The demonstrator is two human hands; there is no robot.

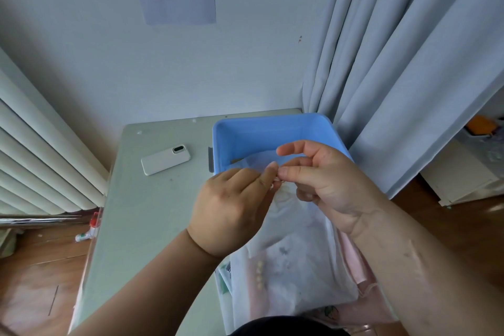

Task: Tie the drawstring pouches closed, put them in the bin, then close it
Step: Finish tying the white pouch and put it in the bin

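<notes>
Fingertips (270,169) of the left hand (231,207) and right hand (327,183) meet, pinching the thin drawstring (275,183) at the gathered neck of a sheer white pouch (294,262). The pouch lies on the table (152,213), on pink fabric (351,254), just in front of the open blue bin (272,128).

phone (165,159) lies left of open bin (222,144); curtain (409,76) crowds right.

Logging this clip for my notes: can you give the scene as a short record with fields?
left hand: pinches drawstring
right hand: pinches same drawstring
blue bin: open, sheer fabric inside
white pouch: on table, mouth toward bin
pink fabric: under white pouch
phone: on table, left of bin
</notes>
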